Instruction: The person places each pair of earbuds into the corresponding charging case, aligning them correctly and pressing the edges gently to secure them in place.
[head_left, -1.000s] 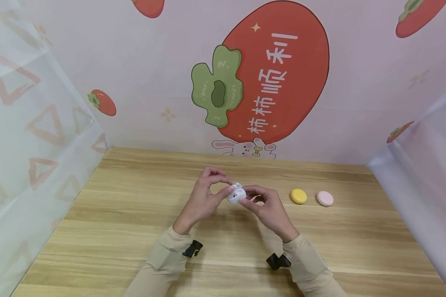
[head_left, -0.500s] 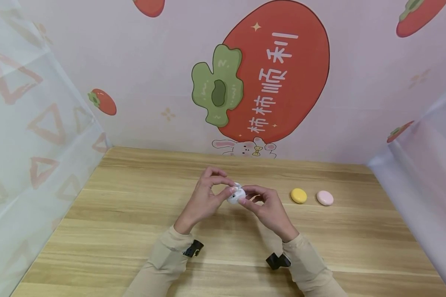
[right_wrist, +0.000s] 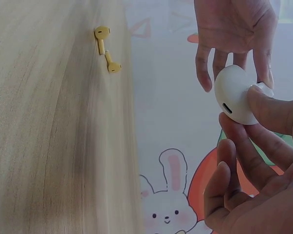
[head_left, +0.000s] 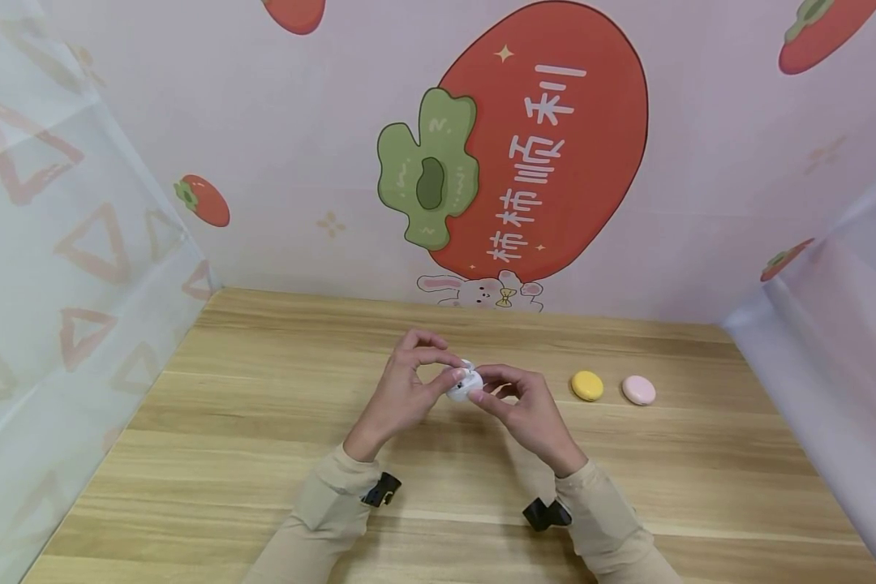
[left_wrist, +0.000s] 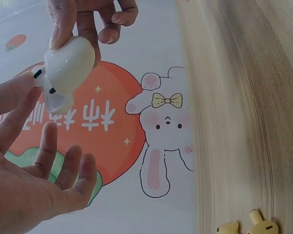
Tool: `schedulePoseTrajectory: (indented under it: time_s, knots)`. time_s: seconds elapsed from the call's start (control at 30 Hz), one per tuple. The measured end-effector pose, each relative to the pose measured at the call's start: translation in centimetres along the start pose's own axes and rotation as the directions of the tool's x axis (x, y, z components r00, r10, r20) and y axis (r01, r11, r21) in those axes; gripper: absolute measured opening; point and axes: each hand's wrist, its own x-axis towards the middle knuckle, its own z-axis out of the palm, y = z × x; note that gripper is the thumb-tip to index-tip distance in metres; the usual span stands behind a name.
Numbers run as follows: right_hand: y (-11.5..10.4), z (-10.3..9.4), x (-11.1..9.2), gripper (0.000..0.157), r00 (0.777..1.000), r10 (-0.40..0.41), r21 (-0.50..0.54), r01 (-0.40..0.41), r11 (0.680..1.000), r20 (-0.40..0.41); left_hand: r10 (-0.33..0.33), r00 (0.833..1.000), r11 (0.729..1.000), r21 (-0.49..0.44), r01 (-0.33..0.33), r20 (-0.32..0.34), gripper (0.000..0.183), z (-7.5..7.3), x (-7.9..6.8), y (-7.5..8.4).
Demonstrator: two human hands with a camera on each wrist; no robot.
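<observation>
A small white earbud case [head_left: 465, 388] is held up between both hands over the wooden table, its lid raised. My right hand [head_left: 529, 410] grips the case between thumb and fingers. My left hand [head_left: 400, 393] pinches a white earbud [left_wrist: 38, 74] right at the case's opening, with the other fingers spread loosely. The right wrist view shows the smooth rounded back of the case [right_wrist: 232, 92], with a dark slot near its edge. A pair of yellow earbuds [right_wrist: 102, 33] lies on the tabletop; in the head view the pair does not show.
To the right of the hands, a round yellow case [head_left: 587, 386] and a round pink case [head_left: 638, 390] lie on the wooden table [head_left: 263, 405]. A printed backdrop [head_left: 299, 146] stands along the back edge, and pale fabric walls flank both sides.
Hardly anything moves: the left hand shifts very slightly right while keeping its pinch at the case. The right hand and the round cases stay put.
</observation>
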Motion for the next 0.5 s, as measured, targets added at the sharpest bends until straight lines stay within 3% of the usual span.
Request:
schedulePoseTrajectory:
  time_s: [0.5]
  knots:
    - [-0.14,-0.05,-0.15,0.025,1.0,-0.021,0.01,0.021,1.0,-0.006,-0.022,1.0,0.999,0.034,0.022,-0.002,0.009,0.17,-0.08,0.17]
